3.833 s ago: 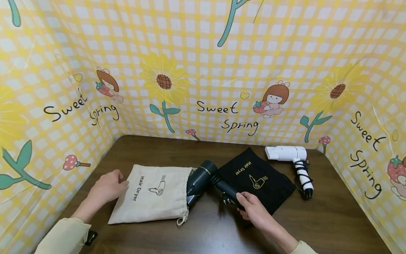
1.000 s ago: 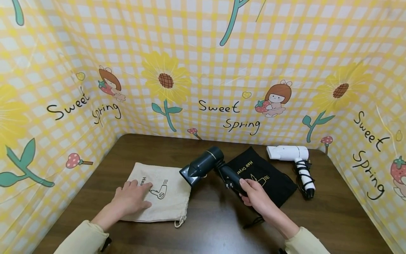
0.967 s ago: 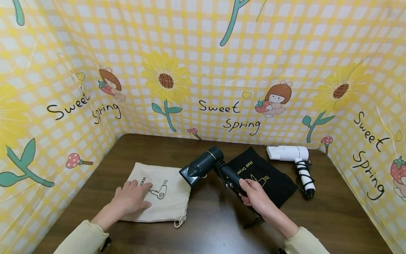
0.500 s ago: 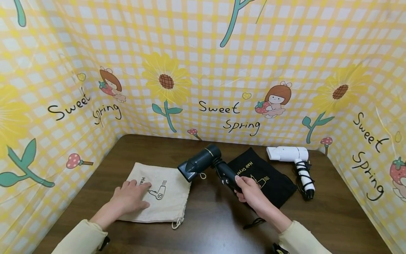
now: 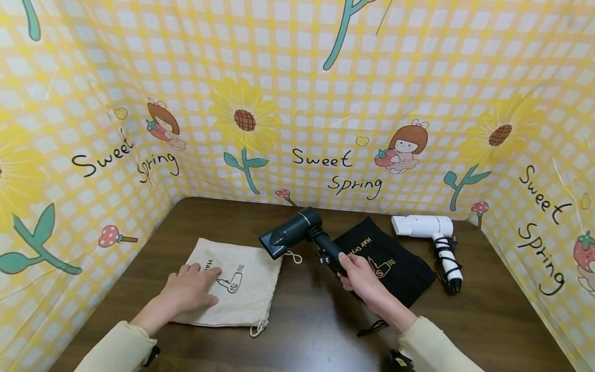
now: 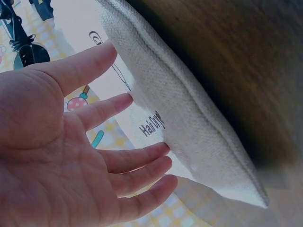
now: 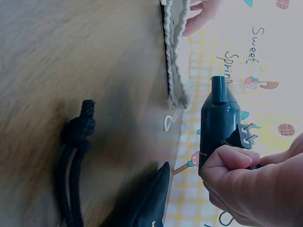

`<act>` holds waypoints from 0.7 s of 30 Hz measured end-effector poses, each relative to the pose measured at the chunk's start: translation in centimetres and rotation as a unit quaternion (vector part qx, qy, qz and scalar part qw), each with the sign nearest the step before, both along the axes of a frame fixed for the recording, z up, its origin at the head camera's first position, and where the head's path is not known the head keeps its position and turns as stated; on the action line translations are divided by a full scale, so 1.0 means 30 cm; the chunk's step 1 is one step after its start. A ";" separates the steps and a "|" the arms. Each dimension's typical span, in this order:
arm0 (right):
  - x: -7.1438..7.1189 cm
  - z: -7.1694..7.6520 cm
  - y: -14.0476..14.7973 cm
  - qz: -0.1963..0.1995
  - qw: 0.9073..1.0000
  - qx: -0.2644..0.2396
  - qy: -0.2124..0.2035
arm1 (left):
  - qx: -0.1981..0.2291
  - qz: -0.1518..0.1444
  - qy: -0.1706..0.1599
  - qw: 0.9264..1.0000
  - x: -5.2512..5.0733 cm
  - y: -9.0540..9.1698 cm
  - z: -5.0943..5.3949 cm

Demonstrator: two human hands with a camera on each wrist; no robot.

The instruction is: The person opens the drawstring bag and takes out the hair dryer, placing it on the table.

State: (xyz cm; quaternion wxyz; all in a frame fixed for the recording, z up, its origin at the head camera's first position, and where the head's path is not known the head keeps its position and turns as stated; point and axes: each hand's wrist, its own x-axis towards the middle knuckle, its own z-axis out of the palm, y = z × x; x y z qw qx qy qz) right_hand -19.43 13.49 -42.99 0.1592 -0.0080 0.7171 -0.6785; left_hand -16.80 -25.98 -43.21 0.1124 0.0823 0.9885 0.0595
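Note:
My right hand (image 5: 361, 278) grips the handle of a dark green hair dryer (image 5: 294, 231), holding it above the table with its nozzle to the left. The plug (image 7: 247, 135) sticks out beside the fingers in the right wrist view. My left hand (image 5: 191, 289) rests with spread fingers on a cream drawstring bag (image 5: 251, 284) printed with a hair dryer; in the left wrist view its fingertips touch the cloth (image 6: 189, 109). The bag lies flat, its mouth facing right, close below the nozzle. A cream cord loop (image 5: 294, 257) shows under the nozzle.
A black drawstring bag (image 5: 404, 274) lies right of centre, partly behind my right hand. Its black cord (image 5: 373, 327) trails toward the front. A white hair dryer (image 5: 425, 226), cord wound round its handle, lies at the back right. Patterned cloth walls (image 5: 325, 103) surround the brown table (image 5: 297, 351).
The dark hair dryer has come out of the cream bag's mouth and lifted up and slightly left. My left hand moved from the bag's left edge onto its top, then stayed.

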 end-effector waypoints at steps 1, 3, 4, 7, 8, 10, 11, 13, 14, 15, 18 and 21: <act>-0.002 -0.001 -0.003 0.002 1.000 0.000 0.000 | -0.001 -0.001 0.000 1.000 0.000 -0.001 0.000; -0.008 -0.003 -0.011 0.002 1.000 0.000 0.002 | -0.001 -0.003 0.000 1.000 0.001 -0.003 0.000; -0.011 -0.003 -0.015 0.001 1.000 0.000 0.002 | 0.000 -0.004 0.000 1.000 0.001 -0.004 0.000; -0.020 -0.003 -0.029 -0.004 1.000 0.002 0.001 | 0.003 -0.006 0.001 1.000 0.000 -0.004 -0.004; -0.023 -0.003 -0.033 -0.007 1.000 0.002 0.001 | 0.004 -0.006 0.000 1.000 0.000 -0.004 -0.006; -0.027 -0.007 -0.042 -0.012 1.000 0.000 0.000 | 0.007 -0.005 -0.001 1.000 -0.001 -0.005 -0.010; -0.029 -0.011 -0.047 -0.012 1.000 -0.001 0.000 | 0.007 -0.005 -0.003 1.000 0.000 -0.006 -0.013; -0.034 -0.019 -0.056 -0.015 1.000 -0.007 -0.002 | 0.006 -0.004 -0.003 1.000 0.000 -0.009 -0.015; -0.036 -0.023 -0.060 -0.016 1.000 -0.010 -0.003 | 0.005 -0.005 -0.003 1.000 0.000 -0.010 -0.016; -0.038 -0.028 -0.064 -0.017 1.000 -0.011 -0.003 | 0.004 -0.007 -0.003 1.000 -0.002 -0.012 -0.015; -0.044 -0.035 -0.076 -0.021 1.000 -0.017 -0.004 | 0.003 -0.010 -0.003 1.000 -0.008 -0.017 -0.013; -0.049 -0.039 -0.087 -0.020 1.000 -0.019 -0.005 | 0.002 -0.012 -0.005 1.000 -0.014 -0.022 -0.010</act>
